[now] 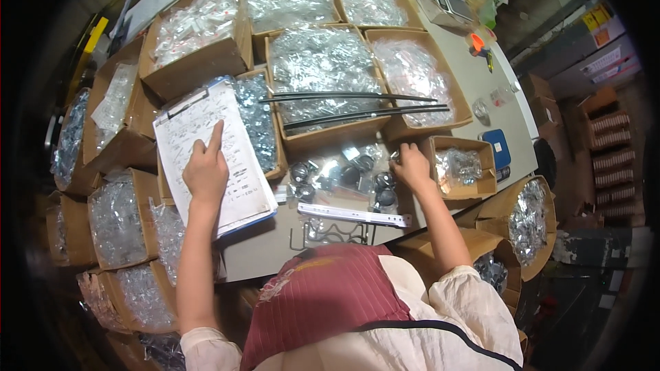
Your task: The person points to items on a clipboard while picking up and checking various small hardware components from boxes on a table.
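My left hand (pixel 206 168) lies over a clipboard (pixel 268 216) with a written sheet of paper (pixel 237 189) on it. Its index finger is stretched out onto the writing; the other fingers are partly curled and hold nothing. My right hand (pixel 411 165) is closed at the right end of a clear plastic bag (pixel 333 178), its fingers pinched on something small that I cannot make out. Black wheel-like casters (pixel 386 196) lie beside and under the clear plastic. Nearer to me are a white metal slide rail (pixel 354 216) and a bent grey wire piece (pixel 330 235).
Two pairs of long black strips (pixel 364 117) lie across a large cardboard box (pixel 323 62) of bagged parts. More boxes ring the table, with a small box (pixel 464 168) right of my right hand. A blue tin (pixel 496 148) and a scale (pixel 454 5) stand further right.
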`<state>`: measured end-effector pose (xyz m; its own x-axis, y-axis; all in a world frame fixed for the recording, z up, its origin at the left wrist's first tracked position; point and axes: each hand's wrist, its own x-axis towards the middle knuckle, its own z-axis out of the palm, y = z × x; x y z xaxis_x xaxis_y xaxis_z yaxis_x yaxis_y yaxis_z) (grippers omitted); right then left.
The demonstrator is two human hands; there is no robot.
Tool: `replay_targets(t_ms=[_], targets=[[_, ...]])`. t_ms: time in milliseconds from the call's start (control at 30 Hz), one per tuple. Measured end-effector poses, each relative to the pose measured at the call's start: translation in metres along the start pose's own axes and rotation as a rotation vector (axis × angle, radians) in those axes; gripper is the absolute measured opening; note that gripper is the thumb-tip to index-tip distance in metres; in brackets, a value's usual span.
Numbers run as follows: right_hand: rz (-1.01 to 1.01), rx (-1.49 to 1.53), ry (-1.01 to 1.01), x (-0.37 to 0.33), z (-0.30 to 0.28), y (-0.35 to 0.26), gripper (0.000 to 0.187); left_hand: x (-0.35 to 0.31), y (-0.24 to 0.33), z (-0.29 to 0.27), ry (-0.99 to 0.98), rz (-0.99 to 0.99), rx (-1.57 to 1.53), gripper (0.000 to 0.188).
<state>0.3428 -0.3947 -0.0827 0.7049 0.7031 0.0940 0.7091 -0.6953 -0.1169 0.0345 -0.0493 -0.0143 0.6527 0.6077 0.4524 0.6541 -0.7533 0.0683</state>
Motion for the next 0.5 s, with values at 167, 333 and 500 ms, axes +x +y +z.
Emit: replay_targets(t_ms=[167, 333, 500], targets=[[0.238, 0.665, -0.170, 0.006, -0.023, 0.003, 0.046, -0.003, -0.003, 0.003, 0.046, 0.017, 0.017, 0.062], [0.554, 1.801, -0.028, -0.014, -0.080, 0.050, 0.044, -0.004, 0.001, -0.005, 0.018, 0.032, 0.011, 0.060], [0.674, 1.234, 0.302, -0.030, -0.047, 0.164, 0.041, -0.006, 0.000, -0.011, -0.015, 0.023, 0.041, 0.063]])
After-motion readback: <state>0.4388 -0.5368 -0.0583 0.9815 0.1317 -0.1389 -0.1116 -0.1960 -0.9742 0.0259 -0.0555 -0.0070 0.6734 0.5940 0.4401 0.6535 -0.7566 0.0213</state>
